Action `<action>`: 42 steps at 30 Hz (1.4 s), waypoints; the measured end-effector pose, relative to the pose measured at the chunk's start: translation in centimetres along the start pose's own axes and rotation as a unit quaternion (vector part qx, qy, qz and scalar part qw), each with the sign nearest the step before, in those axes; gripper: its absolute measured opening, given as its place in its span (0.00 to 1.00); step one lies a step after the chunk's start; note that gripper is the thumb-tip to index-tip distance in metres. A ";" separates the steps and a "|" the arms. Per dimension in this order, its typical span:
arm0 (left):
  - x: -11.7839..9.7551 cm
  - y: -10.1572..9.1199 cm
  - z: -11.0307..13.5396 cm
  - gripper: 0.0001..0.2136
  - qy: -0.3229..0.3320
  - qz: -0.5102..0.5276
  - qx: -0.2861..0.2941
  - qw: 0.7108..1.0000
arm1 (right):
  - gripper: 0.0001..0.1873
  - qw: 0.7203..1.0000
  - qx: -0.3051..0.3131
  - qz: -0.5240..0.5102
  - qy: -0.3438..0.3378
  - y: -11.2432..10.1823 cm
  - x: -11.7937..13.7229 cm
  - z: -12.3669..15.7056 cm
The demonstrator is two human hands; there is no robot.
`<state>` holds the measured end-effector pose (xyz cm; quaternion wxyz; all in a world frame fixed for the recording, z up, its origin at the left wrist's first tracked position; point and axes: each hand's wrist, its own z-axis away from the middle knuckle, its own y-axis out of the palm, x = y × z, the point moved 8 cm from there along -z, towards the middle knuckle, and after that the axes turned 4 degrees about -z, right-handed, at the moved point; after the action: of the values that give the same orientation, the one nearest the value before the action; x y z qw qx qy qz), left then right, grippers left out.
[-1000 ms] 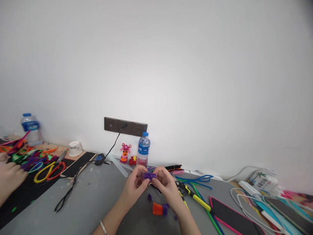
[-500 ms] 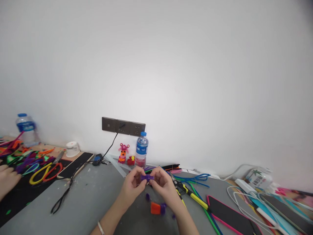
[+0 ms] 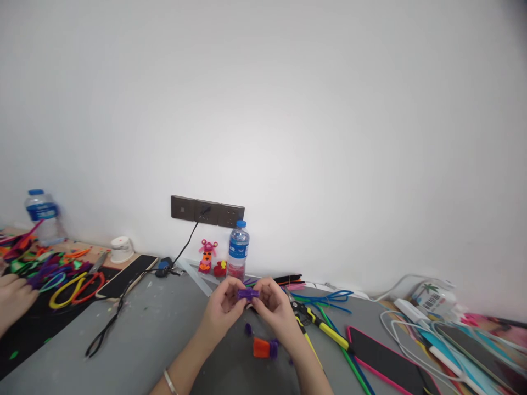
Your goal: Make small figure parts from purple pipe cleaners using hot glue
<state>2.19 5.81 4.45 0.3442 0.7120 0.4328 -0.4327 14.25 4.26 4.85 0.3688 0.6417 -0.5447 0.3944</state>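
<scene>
Between my two hands, above the grey table, is a small purple fuzzy piece (image 3: 248, 294), seemingly bent pipe cleaner. My left hand (image 3: 224, 304) pinches its left end with thumb and fingers. At the other end, my right hand (image 3: 272, 304) grips it the same way. Below them on the table lies an orange and purple fuzzy piece (image 3: 262, 348), with a small purple bit (image 3: 248, 329) just above it. Yellow-and-black handled pliers (image 3: 325, 329) lie right beside my right forearm, partly hidden by it.
Behind my hands stand a water bottle (image 3: 238, 249) and a small pink and orange figure (image 3: 207, 257). Scissors (image 3: 78, 288), a phone (image 3: 128, 277) and another person's hand (image 3: 15, 299) are at left. Pipe cleaners (image 3: 329, 299), a pink-edged tablet (image 3: 389, 359) and white cables (image 3: 405, 351) lie right.
The purple piece has risen slightly and turned a little between my fingers. Both hands keep their pinch, and the things on the table stay where they were.
</scene>
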 end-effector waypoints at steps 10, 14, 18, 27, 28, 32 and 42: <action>0.6 -0.4 -0.2 0.09 0.010 -0.007 -0.019 1.000 | 0.06 0.999 -0.009 0.038 -0.010 -0.1 0.1 0.0; 0.5 -0.4 -0.2 0.08 0.016 -0.019 -0.016 1.000 | 0.05 0.999 -0.005 0.047 -0.016 -0.1 0.1 0.0; 0.3 -0.5 -0.1 0.07 0.026 -0.022 -0.014 0.999 | 0.04 0.999 -0.008 0.051 -0.014 -0.1 0.2 0.0; 0.4 -0.5 -0.1 0.06 0.031 -0.019 -0.015 0.999 | 0.04 0.999 -0.002 0.047 -0.015 0.0 0.4 0.1; 0.3 -0.5 -0.1 0.06 0.032 -0.023 -0.016 0.999 | 0.05 0.999 -0.003 0.042 -0.015 0.0 0.3 0.1; 0.0 -0.5 -0.1 0.06 0.034 -0.031 -0.021 0.999 | 0.05 0.999 -0.002 0.042 -0.019 0.0 0.3 0.1; -0.2 -0.5 -0.3 0.06 0.046 -0.031 -0.020 0.998 | 0.07 0.998 0.008 0.065 -0.025 0.0 0.2 0.1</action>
<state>1.76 6.19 4.69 0.3245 0.7107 0.4782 -0.4012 14.32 4.07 4.97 0.3237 0.6177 -0.5909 0.4055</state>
